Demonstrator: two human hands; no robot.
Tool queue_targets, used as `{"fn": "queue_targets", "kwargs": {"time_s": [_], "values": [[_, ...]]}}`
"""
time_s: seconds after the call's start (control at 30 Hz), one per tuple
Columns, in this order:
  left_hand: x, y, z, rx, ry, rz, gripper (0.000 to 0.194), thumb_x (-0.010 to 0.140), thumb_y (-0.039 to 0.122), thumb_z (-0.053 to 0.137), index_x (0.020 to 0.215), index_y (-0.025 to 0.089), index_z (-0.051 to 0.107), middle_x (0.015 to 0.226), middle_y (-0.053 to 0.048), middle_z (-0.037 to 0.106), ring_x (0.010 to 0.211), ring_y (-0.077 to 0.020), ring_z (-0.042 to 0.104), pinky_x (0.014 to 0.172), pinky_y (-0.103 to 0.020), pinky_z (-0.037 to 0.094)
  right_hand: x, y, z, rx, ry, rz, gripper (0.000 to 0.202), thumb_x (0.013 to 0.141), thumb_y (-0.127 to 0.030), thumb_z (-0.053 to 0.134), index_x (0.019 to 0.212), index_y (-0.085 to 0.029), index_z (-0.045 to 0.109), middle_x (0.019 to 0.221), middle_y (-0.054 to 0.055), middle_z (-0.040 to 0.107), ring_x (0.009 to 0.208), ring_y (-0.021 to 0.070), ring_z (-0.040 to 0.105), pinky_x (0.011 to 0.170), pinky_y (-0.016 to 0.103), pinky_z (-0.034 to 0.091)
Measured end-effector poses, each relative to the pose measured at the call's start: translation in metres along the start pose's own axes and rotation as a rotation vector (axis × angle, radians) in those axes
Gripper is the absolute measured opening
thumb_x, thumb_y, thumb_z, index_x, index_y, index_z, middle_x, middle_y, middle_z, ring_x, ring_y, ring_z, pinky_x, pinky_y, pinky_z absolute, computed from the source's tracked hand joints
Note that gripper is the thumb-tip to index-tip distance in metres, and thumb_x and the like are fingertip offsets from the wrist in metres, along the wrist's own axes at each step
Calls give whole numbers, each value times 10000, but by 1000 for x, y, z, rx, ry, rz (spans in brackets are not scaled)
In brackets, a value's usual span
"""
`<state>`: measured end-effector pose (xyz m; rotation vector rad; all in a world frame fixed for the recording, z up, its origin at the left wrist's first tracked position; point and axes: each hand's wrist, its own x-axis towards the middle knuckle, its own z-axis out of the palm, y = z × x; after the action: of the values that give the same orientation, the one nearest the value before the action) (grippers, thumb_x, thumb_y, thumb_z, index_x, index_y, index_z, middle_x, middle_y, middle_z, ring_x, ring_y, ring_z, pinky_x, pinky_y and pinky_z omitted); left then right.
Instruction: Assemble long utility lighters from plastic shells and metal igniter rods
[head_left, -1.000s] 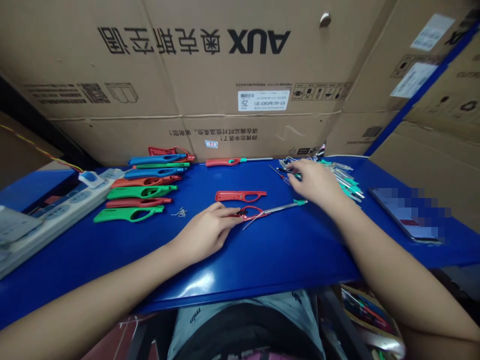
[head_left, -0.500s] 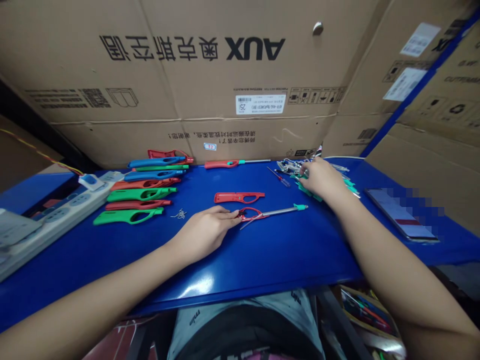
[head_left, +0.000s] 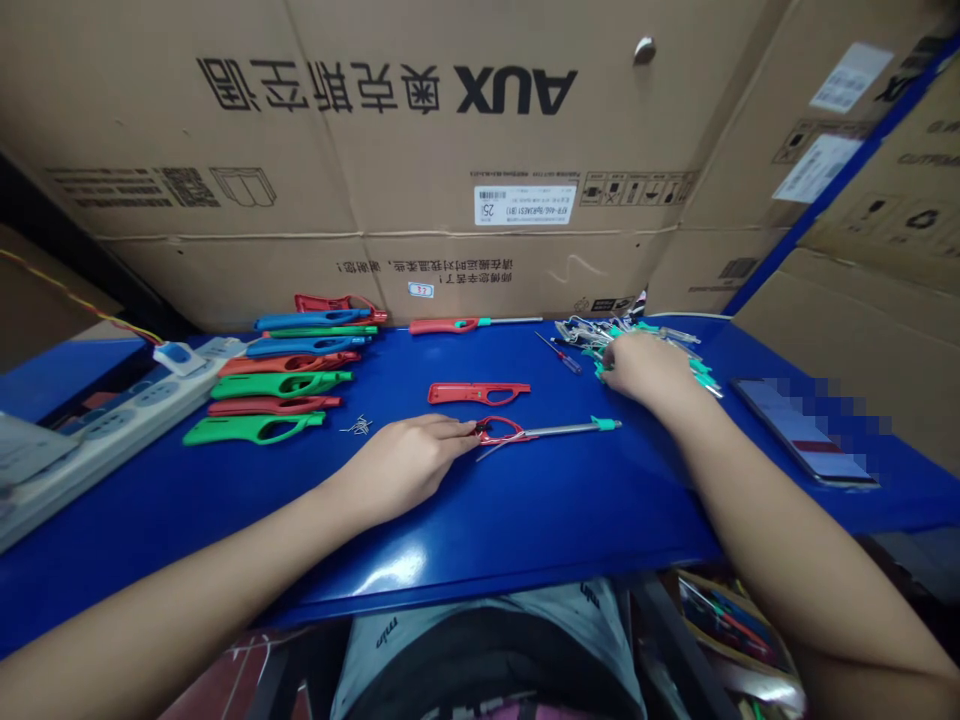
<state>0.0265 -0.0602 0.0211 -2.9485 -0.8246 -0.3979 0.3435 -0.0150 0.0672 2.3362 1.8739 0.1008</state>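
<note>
On the blue table, my left hand (head_left: 409,462) is closed over the handle end of a red lighter half (head_left: 499,428), which it mostly covers. A metal tube (head_left: 566,430) with a green clip near its tip extends right from this half, and a thin wire lies across it. Just beyond lies a separate red casing half (head_left: 478,393). My right hand (head_left: 646,368) is down in a pile of metal tubes, wires and green clips (head_left: 701,372). Its fingertips are partly hidden, and what they pinch cannot be made out.
Several coloured lighter casings (head_left: 277,386) lie in a row at left, beside a white power strip (head_left: 142,405). Small screws (head_left: 360,425) sit near my left hand. A lighter (head_left: 450,325), a screwdriver (head_left: 562,356) and a phone (head_left: 802,430) lie around. Cardboard (head_left: 420,210) stands behind.
My right hand has shifted slightly lower within the pile, its fingers now more hidden. My left hand stays on the red lighter half, and the camera view has moved a little.
</note>
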Motion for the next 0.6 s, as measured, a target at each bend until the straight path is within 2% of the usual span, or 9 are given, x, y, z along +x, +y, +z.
{"fn": "queue_targets", "kwargs": {"time_s": [0.27, 0.47, 0.6], "values": [[-1, 0, -2, 19, 0, 2, 368, 941, 119, 487, 1232, 207, 694, 1273, -55, 695, 1115, -245, 684, 928, -388, 588, 0, 0, 1, -13, 14, -52, 243, 830, -191, 589, 1018, -216, 742, 1099, 147, 715, 1023, 327, 673, 763, 381, 507], [-1, 1, -4, 7, 13, -15, 372, 952, 134, 469, 1231, 225, 698, 1249, -59, 706, 1102, -249, 691, 901, -389, 596, -4, -1, -2, 0, -38, -83, 227, 783, -192, 610, 973, -214, 733, 1041, 135, 722, 989, 308, 674, 741, 357, 493], [-1, 3, -7, 13, 12, -37, 343, 958, 171, 484, 1217, 234, 700, 1240, -45, 710, 1083, -245, 696, 875, -378, 601, -3, -1, 2, 19, 44, -89, 277, 788, -243, 615, 1051, -214, 696, 1068, 136, 714, 1003, 316, 664, 728, 361, 493]]}}
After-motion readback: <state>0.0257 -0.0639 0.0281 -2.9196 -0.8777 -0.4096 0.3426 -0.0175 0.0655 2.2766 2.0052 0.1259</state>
